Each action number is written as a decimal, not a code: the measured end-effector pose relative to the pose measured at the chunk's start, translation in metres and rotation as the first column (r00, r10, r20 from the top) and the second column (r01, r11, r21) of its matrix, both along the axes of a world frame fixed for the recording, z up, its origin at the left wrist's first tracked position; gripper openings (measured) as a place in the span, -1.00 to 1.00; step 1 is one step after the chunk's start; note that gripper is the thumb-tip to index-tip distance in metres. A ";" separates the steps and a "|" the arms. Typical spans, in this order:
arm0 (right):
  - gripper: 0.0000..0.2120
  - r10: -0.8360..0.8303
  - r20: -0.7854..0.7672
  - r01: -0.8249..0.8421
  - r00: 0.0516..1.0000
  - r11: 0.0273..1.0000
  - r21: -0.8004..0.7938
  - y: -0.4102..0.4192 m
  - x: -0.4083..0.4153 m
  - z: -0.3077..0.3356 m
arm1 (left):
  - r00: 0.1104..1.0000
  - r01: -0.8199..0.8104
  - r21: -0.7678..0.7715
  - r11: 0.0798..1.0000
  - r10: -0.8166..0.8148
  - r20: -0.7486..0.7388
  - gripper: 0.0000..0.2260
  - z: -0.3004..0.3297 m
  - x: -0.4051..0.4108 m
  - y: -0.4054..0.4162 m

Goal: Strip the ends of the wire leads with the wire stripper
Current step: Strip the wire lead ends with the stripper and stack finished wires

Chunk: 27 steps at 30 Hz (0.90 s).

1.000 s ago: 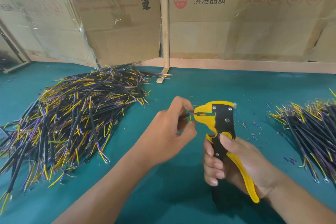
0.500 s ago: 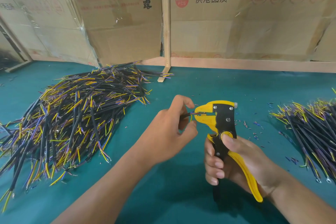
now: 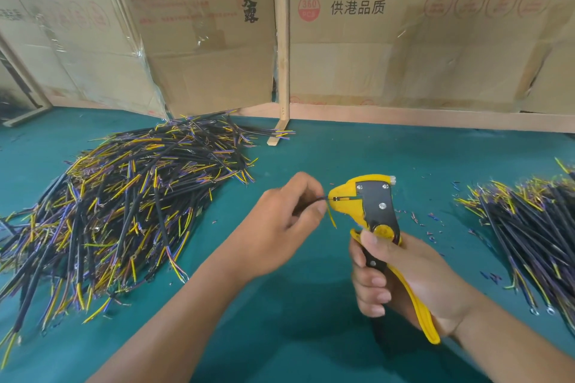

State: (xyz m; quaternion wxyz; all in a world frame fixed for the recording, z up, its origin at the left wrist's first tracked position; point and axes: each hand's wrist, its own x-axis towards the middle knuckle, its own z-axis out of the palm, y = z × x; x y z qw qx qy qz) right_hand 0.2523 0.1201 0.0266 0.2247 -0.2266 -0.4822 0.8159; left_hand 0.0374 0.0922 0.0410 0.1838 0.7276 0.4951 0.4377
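While right hand [image 3: 413, 277] squeezes stripper [image 3: 373, 205], left hand [image 3: 280, 227] keeps pinching wire [image 3: 317, 199].

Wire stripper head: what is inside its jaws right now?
A thin lead end sits in the wire stripper mouth, pinched by the left hand; a yellow lead hangs outside. How far in it reaches is hidden.

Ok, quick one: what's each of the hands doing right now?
Left hand: pinching a wire fed into the stripper's head.
Right hand: gripping the wire stripper by its handles.
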 end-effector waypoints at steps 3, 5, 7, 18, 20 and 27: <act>-0.51 -0.051 0.031 0.052 0.998 0.999 -0.016 -0.001 -0.004 0.000 | 0.994 0.038 -0.030 0.999 -0.041 -0.104 -0.88 -0.002 -0.009 0.003; -0.49 -0.063 0.048 0.063 0.997 0.998 -0.014 -0.001 -0.005 -0.001 | 0.988 0.045 -0.026 0.999 -0.048 -0.149 -0.87 -0.002 -0.013 0.004; -0.49 -0.072 0.046 0.073 0.996 0.997 -0.017 -0.001 -0.004 -0.001 | 0.985 0.026 0.021 0.999 -0.022 -0.172 -0.86 -0.002 -0.013 0.005; -0.58 -0.081 0.100 0.079 0.992 0.997 0.027 -0.003 0.001 0.002 | 0.951 0.056 0.132 0.990 -0.013 -0.310 -0.82 0.003 -0.022 0.008; -0.58 -0.080 0.111 0.076 0.991 0.996 0.041 -0.004 0.002 0.002 | 0.948 0.065 0.132 0.989 -0.020 -0.317 -0.82 0.004 -0.023 0.008; -0.56 -0.090 0.132 0.074 0.987 0.990 0.124 -0.007 0.005 0.000 | 0.941 0.090 0.176 0.980 -0.026 -0.339 -0.78 0.009 -0.023 0.007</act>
